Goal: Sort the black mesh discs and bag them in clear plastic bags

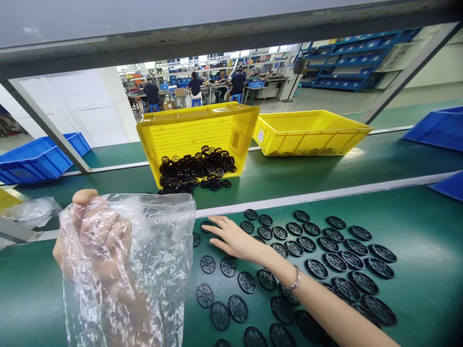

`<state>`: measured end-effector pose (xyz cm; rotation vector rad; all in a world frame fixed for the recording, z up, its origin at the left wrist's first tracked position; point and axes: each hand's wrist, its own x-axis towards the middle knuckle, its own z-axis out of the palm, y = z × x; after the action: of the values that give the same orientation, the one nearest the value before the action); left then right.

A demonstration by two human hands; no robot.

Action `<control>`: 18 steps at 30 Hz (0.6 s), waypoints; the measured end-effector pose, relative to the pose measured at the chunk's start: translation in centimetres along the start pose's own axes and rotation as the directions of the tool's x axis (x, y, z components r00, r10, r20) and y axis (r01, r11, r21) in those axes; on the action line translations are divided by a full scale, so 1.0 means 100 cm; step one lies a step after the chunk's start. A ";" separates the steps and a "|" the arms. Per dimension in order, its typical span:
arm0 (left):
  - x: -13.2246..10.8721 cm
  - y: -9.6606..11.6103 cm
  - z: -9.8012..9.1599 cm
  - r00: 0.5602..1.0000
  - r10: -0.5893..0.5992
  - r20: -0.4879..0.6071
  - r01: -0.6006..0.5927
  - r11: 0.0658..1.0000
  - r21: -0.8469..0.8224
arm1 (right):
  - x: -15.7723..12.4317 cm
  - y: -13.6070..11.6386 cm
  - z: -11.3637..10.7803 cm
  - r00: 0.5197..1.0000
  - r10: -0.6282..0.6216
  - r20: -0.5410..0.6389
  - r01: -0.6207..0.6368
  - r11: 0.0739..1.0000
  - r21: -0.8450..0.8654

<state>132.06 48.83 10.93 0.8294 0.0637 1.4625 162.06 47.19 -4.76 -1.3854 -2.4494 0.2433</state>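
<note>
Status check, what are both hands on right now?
Left hand inside clear plastic bag, bag held up. Right hand reaching over black mesh discs on green conveyor belt. Yellow bin of more discs beyond.

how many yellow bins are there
2: a tilted yellow plastic bin holding black discs, and a second yellow plastic bin right of it; a yellow shape at far left may be a third.

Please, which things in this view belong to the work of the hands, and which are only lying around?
Things: left hand inside a clear plastic bag; right hand, open, beside black round mesh discs on a green belt.

Rest: yellow crate holding more discs; second yellow crate; blue crate; co-workers at far benches.
</note>
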 end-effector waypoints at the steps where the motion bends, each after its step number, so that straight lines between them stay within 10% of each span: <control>1: 0.001 -0.001 0.000 1.000 0.016 0.027 -0.013 0.995 -0.098 | 0.006 -0.003 0.003 1.000 -0.017 0.026 0.017 1.000 0.002; 10: 0.007 -0.012 0.020 0.998 0.012 -0.069 -0.017 0.998 -0.061 | -0.008 -0.020 -0.017 0.990 -0.073 0.122 0.073 0.997 0.004; 15: 0.006 -0.052 0.041 0.984 0.106 -0.146 -0.073 0.974 0.215 | -0.035 -0.034 -0.070 0.964 -0.001 -0.266 0.029 0.995 0.099; 18: 0.014 -0.082 0.058 0.983 0.179 -0.040 -0.134 0.848 0.513 | -0.060 -0.063 -0.114 0.791 0.070 -0.608 0.067 0.978 0.199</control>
<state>142.15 48.36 11.45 1.2222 0.4780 1.6641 163.91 38.75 6.67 -1.1407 -1.8205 0.0347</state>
